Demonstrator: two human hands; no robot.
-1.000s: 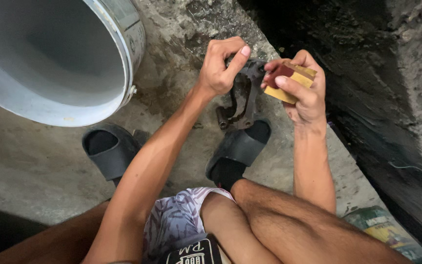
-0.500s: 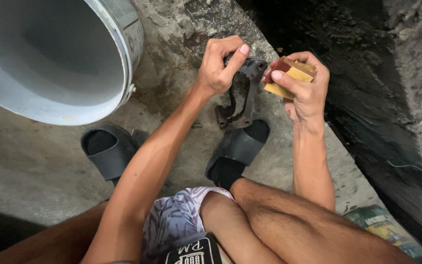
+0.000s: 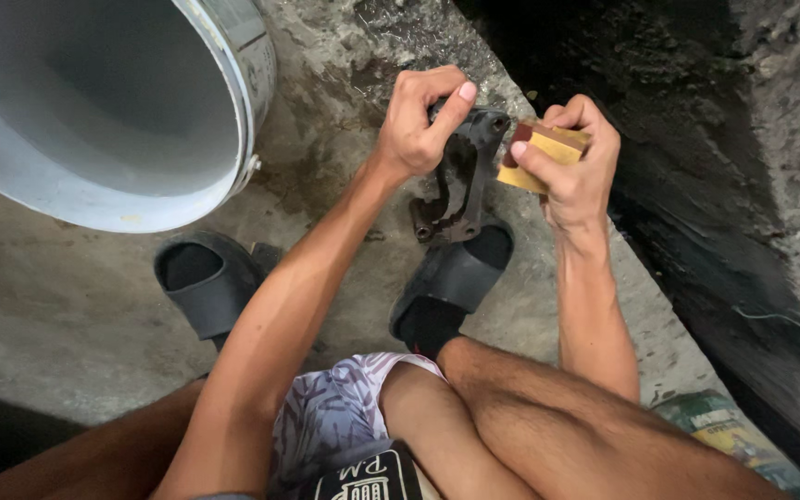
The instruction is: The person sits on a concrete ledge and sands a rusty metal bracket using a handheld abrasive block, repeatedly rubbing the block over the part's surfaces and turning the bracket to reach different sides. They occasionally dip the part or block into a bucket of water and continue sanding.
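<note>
1. Since the earlier frame, the right hand has brought its clenched yellow sanding block against the bracket.
2. The left hand grips the dark metal bracket above the slipper; it looks grimy, so cleaning seems unfinished.

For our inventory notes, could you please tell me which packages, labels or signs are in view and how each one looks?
Package: lower right on the floor beside the leg, a crumpled bag, green with yellow, partly cut off by the frame.
Label: bottom centre on the shorts, a black patch with white print.
No signs or screens show.
</note>
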